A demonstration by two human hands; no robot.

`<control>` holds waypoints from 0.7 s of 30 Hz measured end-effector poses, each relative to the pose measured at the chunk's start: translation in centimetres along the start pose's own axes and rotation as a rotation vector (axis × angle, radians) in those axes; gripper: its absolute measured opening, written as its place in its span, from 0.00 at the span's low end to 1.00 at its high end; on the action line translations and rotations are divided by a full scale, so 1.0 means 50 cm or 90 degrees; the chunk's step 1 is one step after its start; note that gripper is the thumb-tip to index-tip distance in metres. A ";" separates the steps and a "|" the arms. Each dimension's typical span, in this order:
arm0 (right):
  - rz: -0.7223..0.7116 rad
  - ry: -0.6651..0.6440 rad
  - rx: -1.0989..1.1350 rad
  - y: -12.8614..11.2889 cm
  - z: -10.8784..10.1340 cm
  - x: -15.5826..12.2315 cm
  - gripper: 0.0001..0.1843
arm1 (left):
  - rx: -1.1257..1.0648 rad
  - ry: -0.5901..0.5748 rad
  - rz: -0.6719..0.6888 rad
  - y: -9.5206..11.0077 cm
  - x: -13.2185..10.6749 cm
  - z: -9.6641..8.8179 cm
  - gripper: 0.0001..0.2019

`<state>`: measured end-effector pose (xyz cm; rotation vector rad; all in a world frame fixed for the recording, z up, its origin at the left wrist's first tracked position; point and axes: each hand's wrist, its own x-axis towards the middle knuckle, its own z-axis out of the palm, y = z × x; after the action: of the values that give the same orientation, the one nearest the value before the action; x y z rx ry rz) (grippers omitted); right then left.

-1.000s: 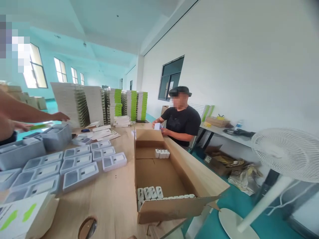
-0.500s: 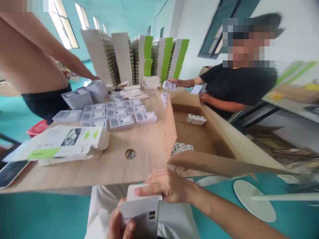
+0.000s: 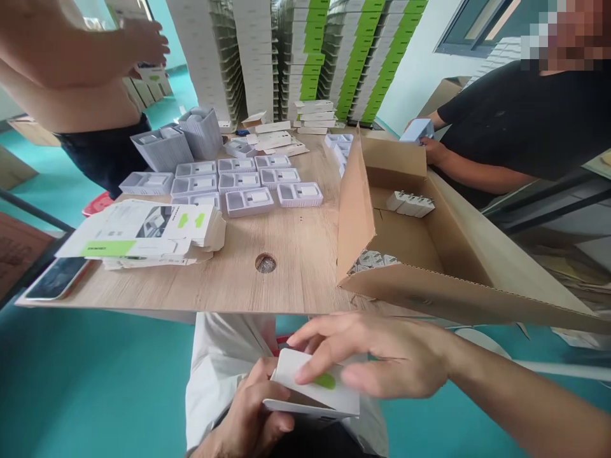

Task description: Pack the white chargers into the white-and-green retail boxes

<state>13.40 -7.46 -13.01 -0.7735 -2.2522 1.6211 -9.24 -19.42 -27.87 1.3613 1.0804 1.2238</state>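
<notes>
Head view: on the table (image 3: 303, 238), pale trays (image 3: 249, 210), flattened boxes (image 3: 128, 224) and a cardboard carton (image 3: 449, 302); nearer, above the lap, a small white box (image 3: 330, 397). Newly visible since half a second ago: its green patch (image 3: 326, 381). Gripped by the left hand (image 3: 254, 404), fingers curled; touched by the right hand (image 3: 384, 353), fingers spread.

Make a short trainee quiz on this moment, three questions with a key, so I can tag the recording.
1. Multiple choice: what does the left hand hold?
A. A phone
B. A white carton
C. A compartment tray

2. True or false: the open cardboard box on the table contains small white pieces.

3. Short answer: what colour is the patch on the carton, close to the right hand?

Key: 1. B; 2. true; 3. green.
</notes>
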 end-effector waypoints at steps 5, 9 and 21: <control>0.144 0.031 -0.093 -0.047 0.030 0.028 0.06 | 0.062 -0.099 0.107 -0.007 0.013 -0.022 0.10; 0.166 0.047 -0.079 -0.060 0.045 0.037 0.10 | 0.075 -0.151 0.215 -0.002 0.005 -0.033 0.18; 0.281 -0.132 -0.165 -0.093 0.026 0.070 0.14 | 0.117 -0.117 0.385 0.028 0.032 -0.011 0.17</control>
<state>8.60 -7.62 -9.44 -1.3009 -2.6133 1.6669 -9.64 -17.99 -26.25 1.9931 0.6775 1.4060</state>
